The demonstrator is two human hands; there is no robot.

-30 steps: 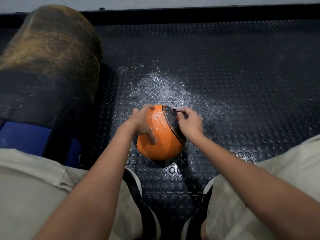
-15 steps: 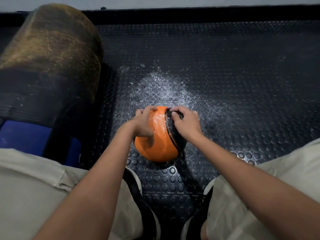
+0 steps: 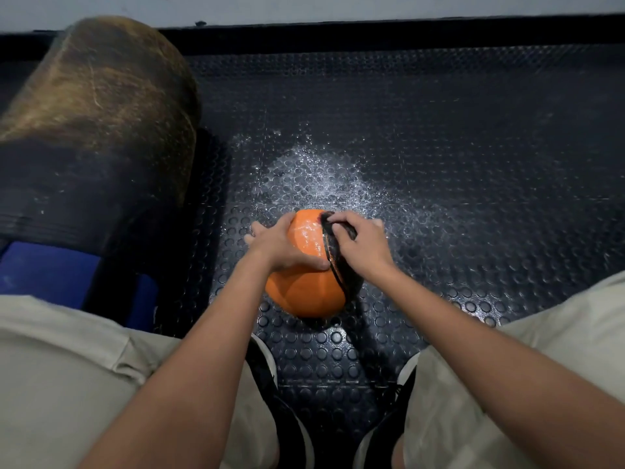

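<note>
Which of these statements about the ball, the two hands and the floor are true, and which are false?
1. The orange ball sits on the studded black floor. True.
2. The left hand lies flat on the floor, away from the ball. False: it holds the ball's side.
3. The right hand pinches a dark strip on the ball. True.
4. The white specks lie between ball and shoes. False: they lie beyond the ball.
5. The brown roll is on the person's right. False: left.

arms: bare, no sleeves | shorts point(image 3: 527, 377): beige | shoes point(image 3: 270, 397): black, white soles
</note>
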